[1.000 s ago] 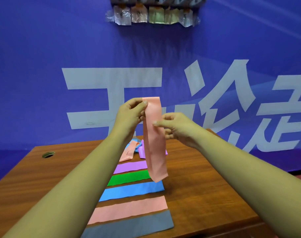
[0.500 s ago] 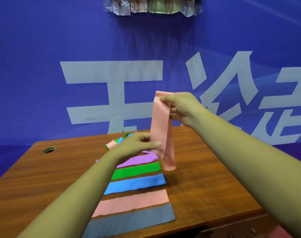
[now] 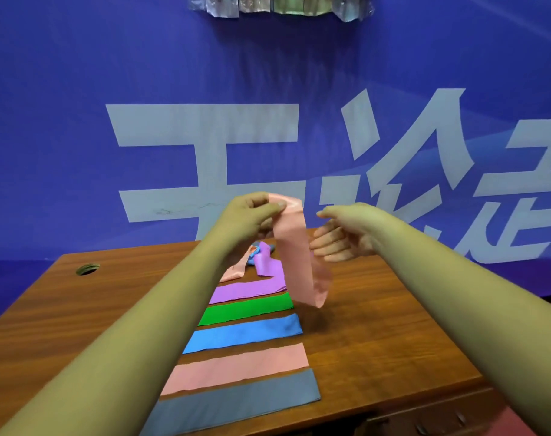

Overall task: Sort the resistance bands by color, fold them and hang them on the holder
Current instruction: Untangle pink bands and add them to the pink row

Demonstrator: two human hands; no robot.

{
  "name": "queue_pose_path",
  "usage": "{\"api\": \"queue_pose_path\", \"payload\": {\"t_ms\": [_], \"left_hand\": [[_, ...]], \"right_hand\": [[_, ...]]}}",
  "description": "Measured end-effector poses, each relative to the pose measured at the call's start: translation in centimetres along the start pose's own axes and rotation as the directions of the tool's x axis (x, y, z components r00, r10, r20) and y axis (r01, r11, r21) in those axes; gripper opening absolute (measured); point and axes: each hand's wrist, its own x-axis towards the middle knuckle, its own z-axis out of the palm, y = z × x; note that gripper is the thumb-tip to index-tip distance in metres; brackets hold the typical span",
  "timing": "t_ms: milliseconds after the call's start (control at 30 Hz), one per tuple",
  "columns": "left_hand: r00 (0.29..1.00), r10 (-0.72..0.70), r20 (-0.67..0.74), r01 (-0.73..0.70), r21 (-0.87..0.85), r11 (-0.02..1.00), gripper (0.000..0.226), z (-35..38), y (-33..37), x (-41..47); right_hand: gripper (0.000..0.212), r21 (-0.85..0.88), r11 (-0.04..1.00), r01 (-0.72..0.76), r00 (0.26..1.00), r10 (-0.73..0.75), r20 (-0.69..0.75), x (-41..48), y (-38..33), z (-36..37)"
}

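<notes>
We see the left hand (image 3: 252,215) pinching the top end of a pink band (image 3: 294,253) between thumb and curled fingers, so that the band hangs folded above the table (image 3: 378,325), its lower bend in the air. The right hand (image 3: 343,237) is just beside it, fingers loosely curled, thumb clear, holding nothing. On the table, purple (image 3: 249,291), green (image 3: 246,309), blue (image 3: 242,336), pink (image 3: 236,366) and grey (image 3: 236,404) strips lie flat in a row before a small heap (image 3: 255,256). The holder (image 3: 277,6) on the wall carries shiny pieces too blurred and cropped to identify.
</notes>
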Motion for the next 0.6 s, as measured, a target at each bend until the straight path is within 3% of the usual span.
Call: {"api": "queue_pose_path", "payload": {"t_ms": [67,167,233,367,500,600], "left_hand": [[0.999,-0.013,-0.032,0.014,0.004,1.000,0.022,-0.2,0.4,0.6],[0.997,-0.031,-0.064,0.030,-0.015,0.999,0.017,-0.3,0.7,0.7],[0.996,-0.041,-0.081,0.040,-0.005,0.999,0.016,-0.3,0.6,0.5],[0.994,-0.078,-0.080,0.078,0.002,0.997,0.020,-0.5,0.0,0.0],[0.995,-0.090,0.049,0.088,0.037,0.995,0.036,-0.7,0.1,-0.7],[0.998,-0.059,-0.004,0.059,0.111,0.992,0.018,-0.9,0.0,-0.8]], "right_hand": [[0.037,0.037,0.987,0.156,0.988,-0.156,-0.018,0.0,0.2,0.1],[0.037,0.200,0.913,0.354,0.921,-0.378,0.096,-0.7,0.3,0.8],[0.033,0.171,0.882,0.440,0.881,-0.461,0.109,-0.8,0.4,1.5],[0.036,0.100,0.839,0.535,0.842,-0.539,0.009,-0.5,0.7,2.6],[0.025,0.029,0.784,0.620,0.784,-0.619,-0.041,-0.2,0.8,3.1],[0.027,0.015,0.758,0.652,0.754,-0.646,-0.116,-0.1,0.6,2.9]]}}
